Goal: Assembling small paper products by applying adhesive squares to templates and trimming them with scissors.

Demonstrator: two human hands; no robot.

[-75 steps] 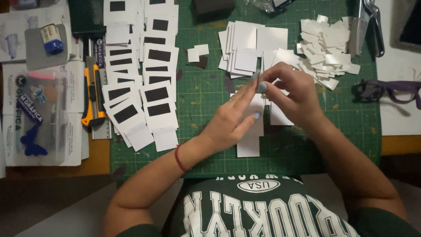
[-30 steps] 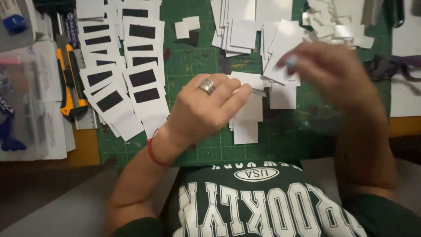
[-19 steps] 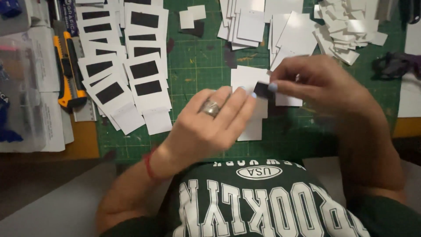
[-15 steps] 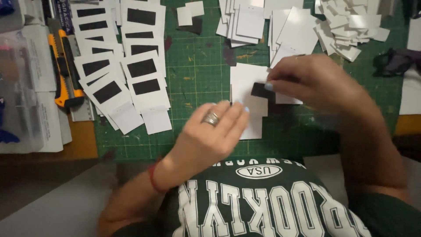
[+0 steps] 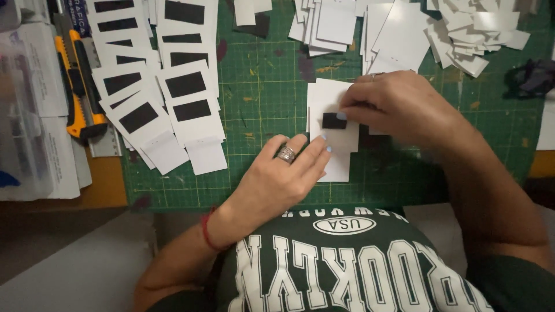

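Note:
On the green cutting mat (image 5: 266, 98) lies a white card (image 5: 325, 98) on top of other white cards. My right hand (image 5: 399, 107) pinches a small black rectangle (image 5: 333, 120) and presses it onto that card. Below and to the left, my left hand (image 5: 277, 179), a ring on one finger, has its fingers together, and their tips rest on the lower edge of the white cards. The left hand holds nothing.
Several white cards with black rectangles (image 5: 185, 95) lie fanned out at the left of the mat. Blank white cards (image 5: 335, 23) and cut scraps (image 5: 474, 34) sit along the top. A yellow utility knife (image 5: 78, 75) lies off the mat at left. A dark object (image 5: 535, 78) lies at right.
My left hand has dropped back toward me and now rests at the cards' lower edge. My right hand has brought the black rectangle down onto the white card.

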